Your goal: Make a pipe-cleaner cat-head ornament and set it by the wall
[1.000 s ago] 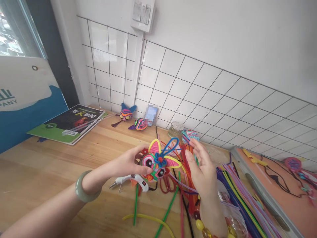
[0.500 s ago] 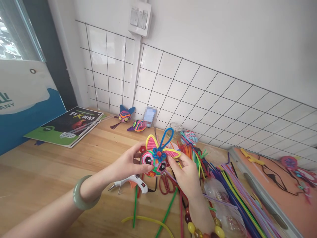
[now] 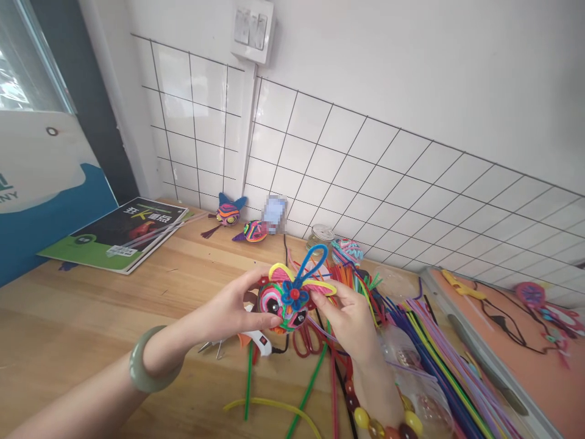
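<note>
A colourful pipe-cleaner animal head [image 3: 282,305] with yellow-edged pink ears, a blue loop and a blue flower is held above the table. My left hand [image 3: 247,302] grips its left side, thumb across the front below the eye. On the other side, my right hand [image 3: 345,311] pinches the right ear between thumb and fingers. Below the head lies a white glue gun [image 3: 256,342], partly covered by my left hand and the head. Red-handled scissors [image 3: 307,341] rest just to its right.
Loose green [image 3: 311,387] and yellow stems lie in front. Bundled pipe cleaners [image 3: 441,353], plastic containers and an orange board [image 3: 507,353] are at right. Two finished heads and a blurred phone [image 3: 275,213] stand behind; booklets [image 3: 123,235] lie at left.
The animal head has tipped forward, so its ears and blue loop lean lower towards the right. Both hands keep their hold. The view has shifted slightly.
</note>
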### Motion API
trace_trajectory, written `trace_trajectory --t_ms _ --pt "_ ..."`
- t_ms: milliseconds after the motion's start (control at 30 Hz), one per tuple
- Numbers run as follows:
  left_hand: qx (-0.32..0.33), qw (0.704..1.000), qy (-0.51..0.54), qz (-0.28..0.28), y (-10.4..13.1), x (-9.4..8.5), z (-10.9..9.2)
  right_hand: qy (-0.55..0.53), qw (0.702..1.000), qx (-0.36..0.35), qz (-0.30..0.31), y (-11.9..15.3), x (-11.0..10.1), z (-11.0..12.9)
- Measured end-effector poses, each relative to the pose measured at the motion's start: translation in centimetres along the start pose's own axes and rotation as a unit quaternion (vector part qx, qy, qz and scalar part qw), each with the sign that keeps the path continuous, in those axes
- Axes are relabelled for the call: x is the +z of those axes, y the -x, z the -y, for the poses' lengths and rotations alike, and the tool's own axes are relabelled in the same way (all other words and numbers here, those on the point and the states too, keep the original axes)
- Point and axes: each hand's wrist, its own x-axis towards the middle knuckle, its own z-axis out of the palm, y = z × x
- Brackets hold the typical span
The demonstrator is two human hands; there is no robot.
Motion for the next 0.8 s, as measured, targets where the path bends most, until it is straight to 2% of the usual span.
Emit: trace_trajectory --t_ms 200,300,467,633,800 --pt "0.013 0.996 -0.089 0.001 0.1 -0.1 -0.1 -0.025 1.000 0.009 0.010 -0.1 -0.1 0.2" --pt "0.015 0.995 -0.099 0.000 0.2 -0.2 -0.1 -0.018 1.000 0.007 0.008 -0.1 0.1 0.0" --pt "-0.014 0.999 -0.028 -0.006 0.0 -0.2 0.1 -0.004 1.000 0.020 0.012 -0.2 0.0 -0.3" --pt "-0.052 0.996 0.076 0.014 -0.3 -0.3 0.8 -0.027 0.998 0.049 0.015 -0.2 -0.5 -0.2" --pt "-0.057 0.995 0.084 0.017 -0.2 -0.3 0.8 -0.031 0.997 0.042 0.049 -0.3 -0.8 0.1"
